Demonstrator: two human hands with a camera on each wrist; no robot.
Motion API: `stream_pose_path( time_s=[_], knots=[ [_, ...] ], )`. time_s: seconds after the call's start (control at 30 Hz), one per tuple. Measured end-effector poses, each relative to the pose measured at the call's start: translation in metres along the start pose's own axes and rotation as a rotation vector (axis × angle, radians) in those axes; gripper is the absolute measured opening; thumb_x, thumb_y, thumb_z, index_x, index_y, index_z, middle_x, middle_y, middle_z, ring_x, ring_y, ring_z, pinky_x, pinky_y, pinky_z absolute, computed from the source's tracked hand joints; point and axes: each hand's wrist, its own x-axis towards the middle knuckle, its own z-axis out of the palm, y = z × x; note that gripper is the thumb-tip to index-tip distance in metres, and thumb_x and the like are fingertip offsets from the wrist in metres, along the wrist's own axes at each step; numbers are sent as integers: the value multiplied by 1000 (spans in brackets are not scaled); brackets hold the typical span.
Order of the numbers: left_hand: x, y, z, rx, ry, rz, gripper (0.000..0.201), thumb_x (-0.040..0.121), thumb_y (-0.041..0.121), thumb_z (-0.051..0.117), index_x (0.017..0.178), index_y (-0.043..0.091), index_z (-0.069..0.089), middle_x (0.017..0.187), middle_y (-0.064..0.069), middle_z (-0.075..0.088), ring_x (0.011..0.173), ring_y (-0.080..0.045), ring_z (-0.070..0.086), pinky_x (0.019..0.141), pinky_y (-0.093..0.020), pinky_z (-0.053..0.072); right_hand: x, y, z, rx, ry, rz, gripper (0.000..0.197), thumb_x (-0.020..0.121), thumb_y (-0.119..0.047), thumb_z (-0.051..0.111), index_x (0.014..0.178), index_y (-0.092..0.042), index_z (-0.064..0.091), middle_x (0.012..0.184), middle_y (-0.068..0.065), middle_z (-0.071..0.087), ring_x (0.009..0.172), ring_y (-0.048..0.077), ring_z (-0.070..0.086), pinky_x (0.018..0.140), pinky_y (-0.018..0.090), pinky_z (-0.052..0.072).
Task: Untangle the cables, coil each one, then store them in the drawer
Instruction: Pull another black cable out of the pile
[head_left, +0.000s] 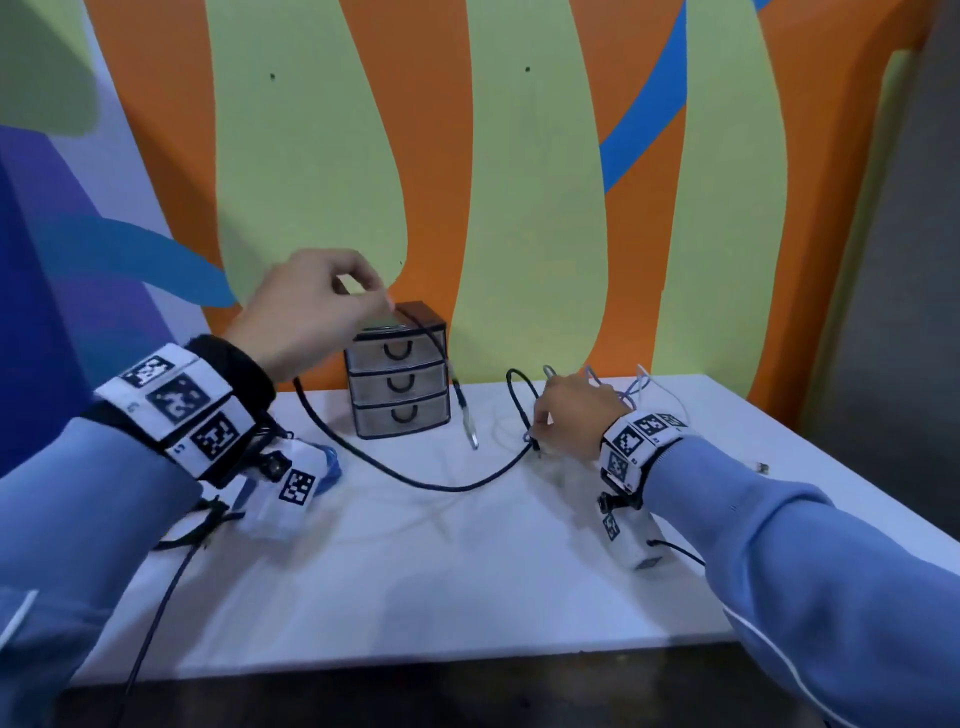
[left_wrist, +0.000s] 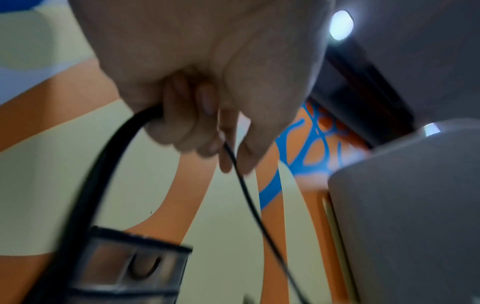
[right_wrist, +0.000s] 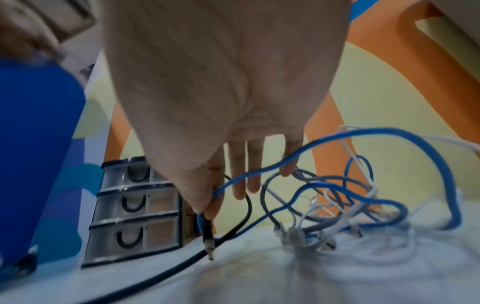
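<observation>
Black cable sags across white table, from left hand raised at 10 o'clock above drawer unit to right hand at 2 o'clock. Left fingers curled, gripping thick run plus thin strand (plug end dangling past drawer fronts). Right thumb and forefinger pinch black plug with blue cable caught alongside, other fingers straight. Tangle of blue and white cables lies just right of that hand. All three drawers closed.
</observation>
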Motion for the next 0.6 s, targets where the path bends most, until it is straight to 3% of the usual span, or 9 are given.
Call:
stream_pose_path(
  time_s=[0.07,0.13,0.23,0.27,0.33,0.4,0.47,0.53,0.6],
  knots=[
    [-7,0,24,224,-204,42,19,101,29,65,114,38,73,101,10,69,78,-10,60,61,-23,42,-4,-3,-2,174,-46,-30,26,104,-31,54,111,-13,71,110,7,70,94,23,59,88,35,51],
    [-8,0,49,375,-365,54,18,103,35,60,109,37,78,113,11,73,91,-12,65,70,-26,51,-4,-4,0,330,-18,-49,25,105,-28,55,103,-9,71,103,7,75,85,24,63,79,35,51],
    [-8,0,86,525,-574,-52,52,101,64,56,75,25,78,70,5,66,66,-17,59,62,-31,46,-4,1,4,565,5,-57,21,104,-23,58,93,-10,69,97,5,79,91,25,74,82,40,58],
    [-6,-1,98,560,-613,-83,57,100,68,55,76,23,80,69,4,66,66,-18,61,64,-32,49,-6,2,4,659,-4,-59,19,104,-21,58,92,-10,67,96,6,79,91,26,76,84,42,59],
    [0,-4,121,609,-659,-106,50,98,66,58,90,22,81,85,2,72,81,-20,68,77,-35,58,-8,2,4,830,-8,-74,18,105,-19,57,92,-8,64,91,8,80,84,29,78,84,45,60],
    [4,-9,143,599,-704,-116,46,96,60,64,91,17,76,92,1,70,86,-22,65,81,-35,56,-12,1,4,968,-4,-83,18,106,-15,56,92,-4,61,85,10,78,77,31,77,68,33,57],
    [7,-13,162,466,-722,-162,44,94,54,70,79,13,67,81,-2,62,73,-23,55,70,-30,45,-16,-2,3,1057,-5,-106,15,106,-11,54,94,-3,59,83,11,77,78,35,77,61,20,51],
    [5,-11,173,270,-706,-184,32,93,41,74,75,16,70,80,-4,67,71,-23,55,67,-33,46,-15,0,4,1081,-7,-133,13,106,-13,55,97,-5,60,83,9,77,83,37,78,75,29,56],
    [3,-10,175,190,-734,-88,30,98,31,70,71,19,75,92,-3,80,82,-19,66,80,-33,53,-12,3,7,1089,10,-114,15,107,-16,54,99,-5,60,80,10,76,79,40,78,85,43,57]
  ],
)
